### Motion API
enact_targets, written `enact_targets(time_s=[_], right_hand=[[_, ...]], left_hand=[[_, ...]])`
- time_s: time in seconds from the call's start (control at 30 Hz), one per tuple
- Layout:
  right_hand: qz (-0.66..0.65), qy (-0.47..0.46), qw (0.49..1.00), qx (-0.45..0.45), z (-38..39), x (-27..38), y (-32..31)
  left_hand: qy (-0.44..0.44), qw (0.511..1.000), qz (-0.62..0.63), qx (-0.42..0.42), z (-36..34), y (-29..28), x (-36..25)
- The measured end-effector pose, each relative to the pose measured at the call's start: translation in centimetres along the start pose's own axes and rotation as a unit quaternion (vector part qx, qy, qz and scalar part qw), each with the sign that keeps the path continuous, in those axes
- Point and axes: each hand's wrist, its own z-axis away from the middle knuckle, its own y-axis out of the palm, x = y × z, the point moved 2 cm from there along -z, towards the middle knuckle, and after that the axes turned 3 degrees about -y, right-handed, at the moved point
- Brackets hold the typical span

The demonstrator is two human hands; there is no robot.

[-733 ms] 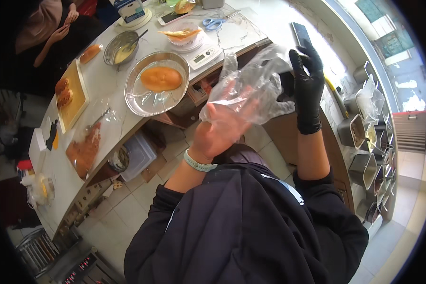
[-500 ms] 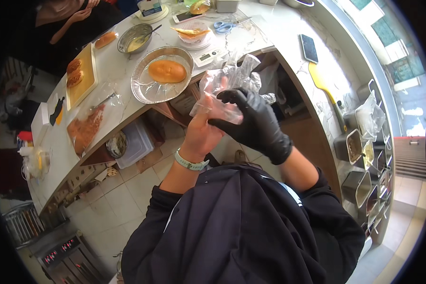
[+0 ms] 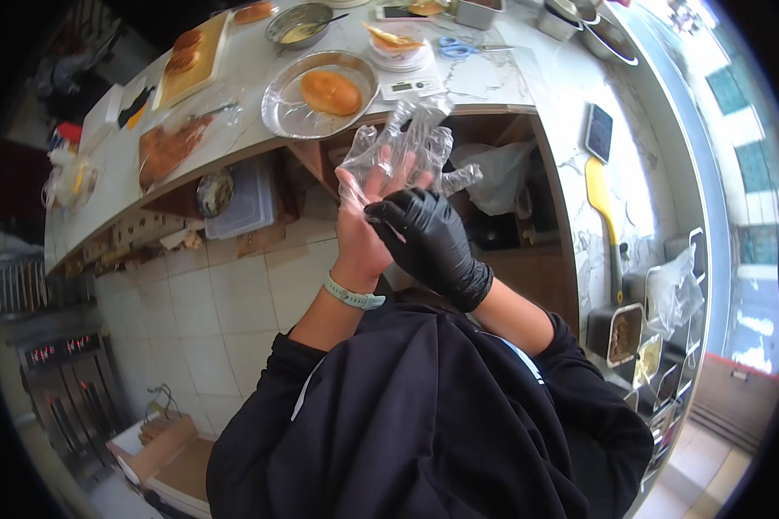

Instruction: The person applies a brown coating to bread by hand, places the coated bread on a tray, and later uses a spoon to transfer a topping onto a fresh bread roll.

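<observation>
A clear disposable plastic glove (image 3: 420, 143) is partly over the fingers of my left hand (image 3: 363, 229), which points away from me with its fingers spread. The glove's finger tips stand loose and crumpled beyond my own. My right hand (image 3: 424, 238) wears a black glove and pinches the clear glove's edge near my left palm. Just past my hands, on the counter, a round foil pan (image 3: 283, 117) holds an oval golden bun (image 3: 331, 92). Beside it sits a white kitchen scale (image 3: 411, 86) carrying a plastic bowl with a pale folded piece on top.
Farther off are a metal bowl (image 3: 277, 30) with a spoon, blue scissors (image 3: 459, 48) and a tray (image 3: 186, 82) of topped buns. A bag of reddish-brown filling (image 3: 173, 151) lies left. On the right are a phone (image 3: 599, 134), a yellow spatula (image 3: 599, 186) and metal containers (image 3: 623, 333).
My left fingers have spread and sit inside the clear glove. My right hand has moved down to the glove's edge and closed on it. The view has shifted, so the counter appears higher.
</observation>
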Motion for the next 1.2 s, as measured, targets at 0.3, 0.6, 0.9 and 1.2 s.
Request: enact_targets(time_s=[0.3, 0.6, 0.9, 1.2], right_hand=[[-0.187, 0.041, 0.978, 0.078, 0.5, 1.0, 1.8], [-0.169, 0.054, 0.981, 0.082, -0.4, -1.2, 2.0], [-0.233, 0.066, 0.967, 0.076, -0.6, -1.6, 3.0], [-0.229, -0.071, 0.963, 0.125, -0.4, 0.1, 4.9]], left_hand=[[0.092, 0.992, 0.082, 0.040, 0.5, -1.6, -2.9], [0.199, 0.980, -0.009, -0.031, -0.4, -1.0, -5.3], [0.034, 0.978, 0.005, 0.208, -1.6, 0.0, -6.1], [0.136, 0.981, -0.053, 0.129, -2.4, 0.8, -6.3]])
